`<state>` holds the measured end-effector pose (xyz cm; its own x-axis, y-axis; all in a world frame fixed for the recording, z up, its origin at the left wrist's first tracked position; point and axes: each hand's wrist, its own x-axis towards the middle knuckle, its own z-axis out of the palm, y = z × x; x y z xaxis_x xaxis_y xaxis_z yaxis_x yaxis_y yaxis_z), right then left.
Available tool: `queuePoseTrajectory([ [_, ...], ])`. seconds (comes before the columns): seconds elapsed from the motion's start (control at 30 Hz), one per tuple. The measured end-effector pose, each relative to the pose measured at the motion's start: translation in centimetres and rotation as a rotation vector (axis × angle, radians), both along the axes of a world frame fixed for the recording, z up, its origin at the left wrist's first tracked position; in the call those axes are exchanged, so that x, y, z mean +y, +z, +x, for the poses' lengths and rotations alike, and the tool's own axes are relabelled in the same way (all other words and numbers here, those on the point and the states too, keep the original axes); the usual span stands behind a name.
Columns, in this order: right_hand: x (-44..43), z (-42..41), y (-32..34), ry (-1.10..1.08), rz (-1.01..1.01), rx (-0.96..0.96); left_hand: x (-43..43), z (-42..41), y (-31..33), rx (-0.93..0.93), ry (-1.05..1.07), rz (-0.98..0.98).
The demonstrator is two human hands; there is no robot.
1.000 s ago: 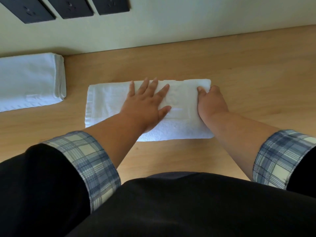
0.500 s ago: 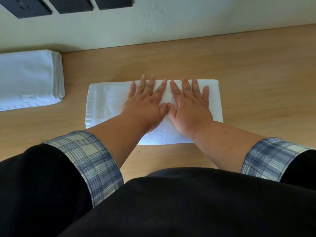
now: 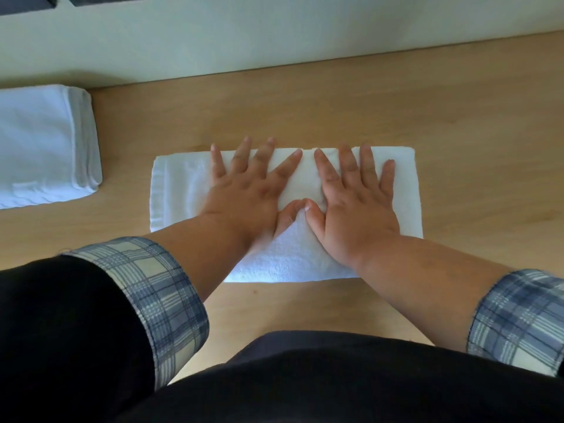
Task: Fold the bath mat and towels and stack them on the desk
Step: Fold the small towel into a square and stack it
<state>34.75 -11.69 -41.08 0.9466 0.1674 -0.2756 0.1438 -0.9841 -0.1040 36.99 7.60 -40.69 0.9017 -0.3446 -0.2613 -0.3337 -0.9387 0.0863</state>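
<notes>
A small white towel (image 3: 180, 190) lies folded flat on the wooden desk (image 3: 335, 108), in the middle of the view. My left hand (image 3: 250, 190) presses on its centre-left with fingers spread and straight. My right hand (image 3: 357, 203) presses beside it on the centre-right, also flat with spread fingers. The two thumbs touch over the towel's middle. A thicker folded white towel (image 3: 39, 148) lies at the desk's left edge of view, apart from both hands.
A pale wall (image 3: 274, 32) runs along the desk's back edge, with dark panels (image 3: 27, 3) at the top left. Bare desk lies right of the small towel. My dark clothing and plaid cuffs fill the bottom of the view.
My right hand left the towel's right edge, where it was curled, and now lies flat beside the left. Since half a second ago both hands have spread slightly apart.
</notes>
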Motion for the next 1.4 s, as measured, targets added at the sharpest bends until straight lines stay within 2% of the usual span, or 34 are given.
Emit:
queuePoseTrajectory([
  [0.17, 0.1, 0.2, -0.1, -0.001, -0.002, -0.001, 0.1, 0.3, 0.1, 0.048, -0.01, -0.014],
  [0.3, 0.2, -0.1, 0.3, -0.005, -0.012, 0.014, 2.4, 2.0, 0.8, 0.089, -0.101, -0.069],
  [0.47, 0.1, 0.1, 0.5, -0.001, -0.006, 0.018, 6.4, 5.5, 0.4, 0.1, -0.03, -0.026],
  [0.57, 0.1, 0.0, 0.0, -0.009, -0.008, -0.016, 6.4, 5.6, -0.6, 0.063, -0.065, -0.068],
  [0.73, 0.2, 0.0, 0.2, -0.013, -0.019, -0.008, 5.7, 4.9, 0.3, -0.008, -0.017, -0.008],
  [0.87, 0.2, -0.1, 0.4, -0.012, -0.033, 0.008, 4.1, 0.9, 2.6, -0.057, 0.06, -0.279],
  [0.97, 0.3, -0.1, 0.3, -0.003, -0.037, 0.005, 4.8, -2.7, 2.2, 0.009, -0.049, -0.155],
  [1.03, 0.3, -0.1, 0.1, 0.003, -0.048, 0.0, 5.4, -2.9, 1.2, 0.054, -0.027, -0.078],
  [1.23, 0.2, -0.1, -0.5, -0.008, -0.026, -0.043, 5.6, -1.9, -0.5, -0.038, -0.063, -0.126],
  [1.4, 0.0, 0.0, -0.2, -0.003, -0.039, -0.05, 5.2, -1.6, -0.4, -0.01, -0.067, -0.066],
])
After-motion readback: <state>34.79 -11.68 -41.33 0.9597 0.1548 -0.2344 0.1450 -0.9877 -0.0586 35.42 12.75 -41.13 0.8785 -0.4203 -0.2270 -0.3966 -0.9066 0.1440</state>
